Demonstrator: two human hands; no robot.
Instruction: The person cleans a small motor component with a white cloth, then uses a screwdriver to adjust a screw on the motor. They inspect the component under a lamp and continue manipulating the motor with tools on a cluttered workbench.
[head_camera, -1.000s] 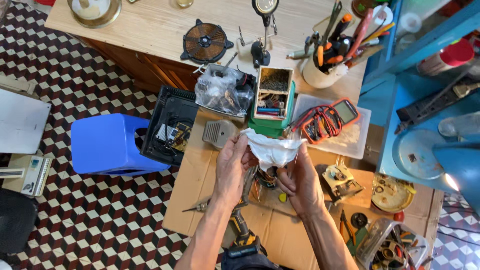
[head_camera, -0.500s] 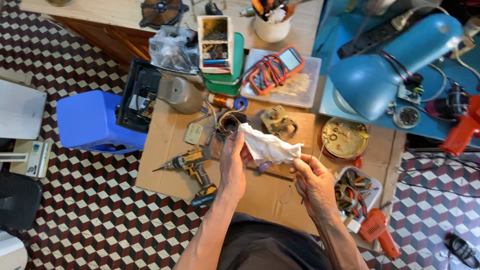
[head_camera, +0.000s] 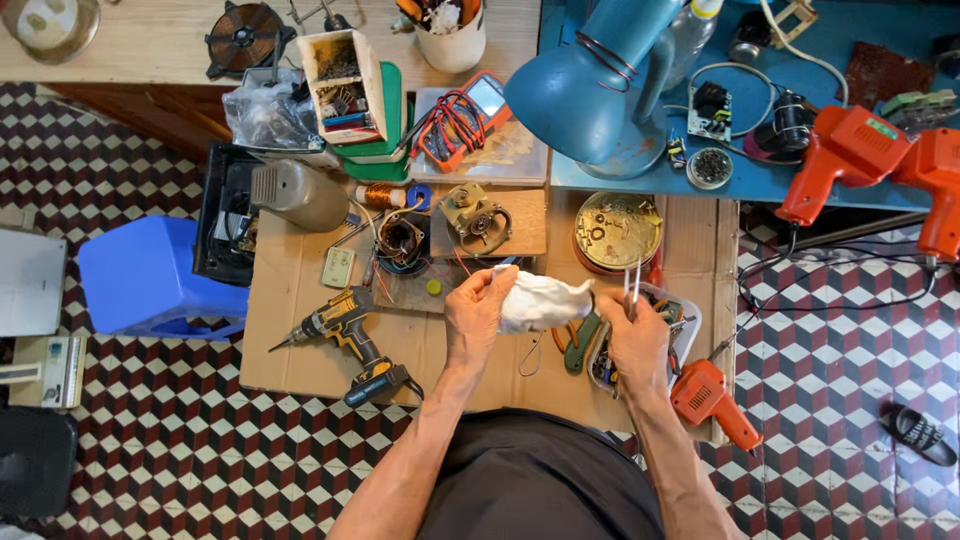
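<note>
Holding a crumpled white cloth (head_camera: 540, 300) in my left hand (head_camera: 475, 318), I have that grip closed round its near end, with the rest of the cloth sticking out toward my right hand (head_camera: 632, 335). My right grip is pinched narrow on a pair of metal tweezers (head_camera: 632, 285), whose tips point away from me; the cloth's far end comes just beside this hand, though I cannot tell whether they touch.

Everything else I place from the cloth. It hangs over the cardboard-covered desk (head_camera: 300, 330). Just beyond it lies a small motor part on a wooden block (head_camera: 480, 222), and beside that a dark wound coil (head_camera: 402, 243). To its left, well apart, a yellow and black cordless drill (head_camera: 350, 335) lies on its side. Beyond and to the right sits a round brass-coloured tin (head_camera: 617, 230) of small parts, with a blue desk lamp (head_camera: 600, 90) farther off. Under my right hand is a clear tray (head_camera: 688, 325) of what seem to be tools, and an orange tool (head_camera: 712, 400) lies nearer me.
</note>
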